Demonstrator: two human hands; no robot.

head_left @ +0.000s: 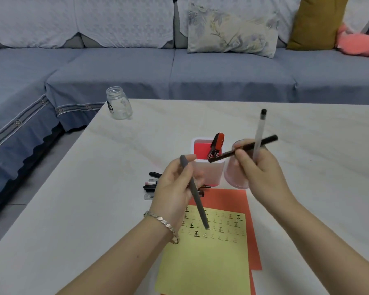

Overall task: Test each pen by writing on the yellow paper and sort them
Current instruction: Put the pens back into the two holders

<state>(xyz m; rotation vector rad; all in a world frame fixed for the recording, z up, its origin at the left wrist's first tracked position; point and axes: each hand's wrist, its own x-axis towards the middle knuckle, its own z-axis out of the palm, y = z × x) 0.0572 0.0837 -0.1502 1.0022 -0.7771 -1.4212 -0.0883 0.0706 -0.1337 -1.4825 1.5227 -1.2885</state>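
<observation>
Across the desk's [73, 209] far left corner a glass jar [118, 106] stands out of the way. Loose pens [150, 184] lie just left of our left hand [173, 192], probably awaiting tests. Its fingers wrap a grey pen [195, 194], tip down over the yellow paper [207, 262] with its rows of marks. Beyond, a white holder [213, 169] keeps one red marker [217, 143]. Our right hand [262, 171] pinches a black pen [224, 155] and a clear pen [259, 133] above a pink cup [234, 175], likely for sorting.

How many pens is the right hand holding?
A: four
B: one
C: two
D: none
C: the right hand grips two, a thin black pen and a clear plastic pen with a black cap, crossed over each other.
</observation>
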